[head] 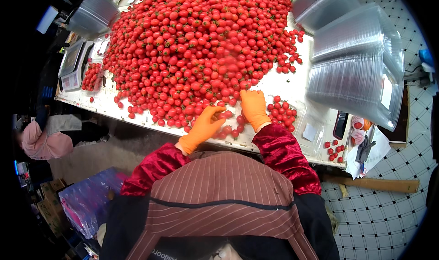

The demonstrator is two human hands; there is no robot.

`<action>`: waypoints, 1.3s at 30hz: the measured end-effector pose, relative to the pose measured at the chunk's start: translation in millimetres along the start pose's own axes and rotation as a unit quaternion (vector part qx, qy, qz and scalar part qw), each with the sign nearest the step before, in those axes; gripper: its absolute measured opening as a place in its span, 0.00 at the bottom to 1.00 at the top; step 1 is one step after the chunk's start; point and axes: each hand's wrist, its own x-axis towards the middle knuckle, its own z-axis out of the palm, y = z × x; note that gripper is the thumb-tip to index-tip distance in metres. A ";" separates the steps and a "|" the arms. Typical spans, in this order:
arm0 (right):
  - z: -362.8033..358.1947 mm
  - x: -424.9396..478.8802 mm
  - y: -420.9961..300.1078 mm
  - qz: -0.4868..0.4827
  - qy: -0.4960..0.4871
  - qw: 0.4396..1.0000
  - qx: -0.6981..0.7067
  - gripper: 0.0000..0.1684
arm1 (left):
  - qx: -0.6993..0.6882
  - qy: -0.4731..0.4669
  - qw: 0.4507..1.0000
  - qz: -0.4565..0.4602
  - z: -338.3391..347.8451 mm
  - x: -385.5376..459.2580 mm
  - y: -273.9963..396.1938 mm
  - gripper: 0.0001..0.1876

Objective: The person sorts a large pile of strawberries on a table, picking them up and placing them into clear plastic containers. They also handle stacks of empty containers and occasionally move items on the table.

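Note:
A large heap of red cherry tomatoes (192,47) covers much of the white table (301,75). My left hand (203,128), in an orange glove, is at the heap's near edge with thumb and fingers curved beside a few tomatoes; whether it grips one I cannot tell. To its right, my right hand (253,107), also gloved in orange, is back up at the heap's edge, its fingers bent down and their tips hidden. Between and below the hands lie several loose tomatoes (227,129). A small group of tomatoes (282,114) sits right of my right wrist, beside a clear plastic container (310,131).
Stacked clear plastic containers (349,75) lean at the right; another stack (96,13) stands far left, near a scale (72,64) and a filled tomato box (92,76). A phone (340,124), papers and foam-netted fruit (357,136) lie at the right edge. A person (48,136) is at far left.

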 end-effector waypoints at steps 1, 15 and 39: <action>-2.4 0.7 1.1 -0.010 -0.004 1.000 -0.002 0.15 | -0.108 -0.021 0.991 -0.074 -4.8 -2.2 3.7 0.16; -7.6 42.3 -29.9 0.133 -0.007 0.844 0.520 0.22 | -0.133 0.139 0.980 -0.046 -53.3 20.7 25.8 0.10; 1.1 40.0 -49.7 -0.031 -0.017 0.994 0.100 0.05 | -0.578 0.113 0.803 -0.094 -107.8 32.0 16.8 0.19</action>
